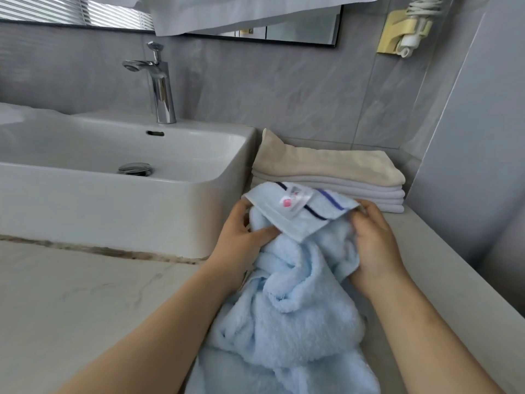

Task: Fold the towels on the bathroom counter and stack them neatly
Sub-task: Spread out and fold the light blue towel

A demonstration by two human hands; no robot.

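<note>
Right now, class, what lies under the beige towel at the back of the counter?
Under the beige towel lie folded white towels, their edges showing. The counter beneath the stack is covered.

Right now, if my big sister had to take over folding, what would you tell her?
Left hand grips the crumpled light blue terry towel near its striped edge; right hand pinches the other side.
The blue towel lies bunched on the pale marble counter, unfolded.
Behind it, a beige folded towel tops a neat stack of white folded towels beside the white basin.
Left: spread it, fold it, stack it.
</note>
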